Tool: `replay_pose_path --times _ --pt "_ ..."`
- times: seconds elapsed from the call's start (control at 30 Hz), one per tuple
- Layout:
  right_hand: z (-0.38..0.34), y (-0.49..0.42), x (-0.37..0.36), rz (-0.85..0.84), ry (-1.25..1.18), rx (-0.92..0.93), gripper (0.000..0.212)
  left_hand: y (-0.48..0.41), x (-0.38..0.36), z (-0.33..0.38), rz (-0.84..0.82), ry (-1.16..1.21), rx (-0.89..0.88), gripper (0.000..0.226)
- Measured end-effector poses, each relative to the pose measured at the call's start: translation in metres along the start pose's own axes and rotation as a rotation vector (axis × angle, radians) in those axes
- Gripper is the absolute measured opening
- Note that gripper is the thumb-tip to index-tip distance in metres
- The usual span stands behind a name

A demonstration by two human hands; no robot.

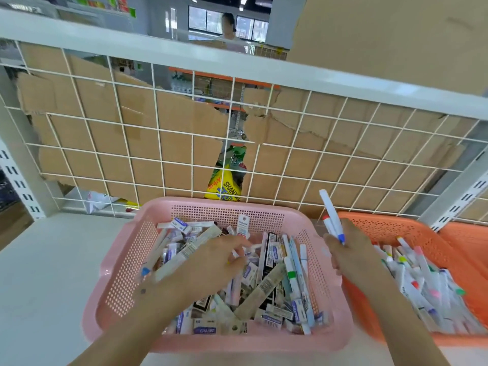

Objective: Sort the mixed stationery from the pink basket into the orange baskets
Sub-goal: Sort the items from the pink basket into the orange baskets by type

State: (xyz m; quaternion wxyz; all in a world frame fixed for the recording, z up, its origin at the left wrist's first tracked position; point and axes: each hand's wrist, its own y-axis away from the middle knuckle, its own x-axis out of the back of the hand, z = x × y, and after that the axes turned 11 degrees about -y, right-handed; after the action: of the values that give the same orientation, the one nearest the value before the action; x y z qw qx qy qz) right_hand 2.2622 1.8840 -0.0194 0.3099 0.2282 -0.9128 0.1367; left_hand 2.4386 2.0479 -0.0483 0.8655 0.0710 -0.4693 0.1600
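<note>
The pink basket (126, 262) stands in front of me, full of mixed stationery (266, 286): boxed erasers, pens and long packets. My left hand (211, 262) reaches into it, fingers curled among the items at the middle; whether it grips one I cannot tell. My right hand (351, 254) hovers over the pink basket's right rim and holds two white markers (331, 220) upright, one blue-capped, one red-tipped. To the right, the orange basket (369, 223) holds several white markers with coloured caps (422, 283).
A second orange basket (467, 239) sits at the far right. A white wire grid (184, 143) backed with cardboard closes the shelf behind the baskets. The white shelf surface (52, 260) extends to the left. A person stands far behind the shelf.
</note>
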Motion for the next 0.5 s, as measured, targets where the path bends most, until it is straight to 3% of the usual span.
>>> replay_pose_path --times 0.13,0.2,0.27,0.4,0.5 --pt "0.01 0.012 0.002 0.011 0.033 -0.008 0.024 -0.033 -0.032 0.033 -0.22 0.121 0.05 0.028" --pt "0.013 0.016 0.003 0.006 0.034 -0.015 0.025 -0.047 -0.047 0.045 -0.304 0.142 0.083 0.015" --pt "0.016 0.02 0.003 -0.011 0.035 -0.018 0.026 -0.056 -0.059 0.051 -0.31 0.196 0.114 0.006" --pt "0.019 0.023 0.003 0.004 0.096 0.004 0.039 -0.067 -0.066 0.054 -0.255 0.3 0.216 0.013" --pt "0.017 0.026 0.001 -0.026 0.06 -0.002 0.034 -0.07 -0.065 0.058 -0.247 0.372 0.319 0.019"
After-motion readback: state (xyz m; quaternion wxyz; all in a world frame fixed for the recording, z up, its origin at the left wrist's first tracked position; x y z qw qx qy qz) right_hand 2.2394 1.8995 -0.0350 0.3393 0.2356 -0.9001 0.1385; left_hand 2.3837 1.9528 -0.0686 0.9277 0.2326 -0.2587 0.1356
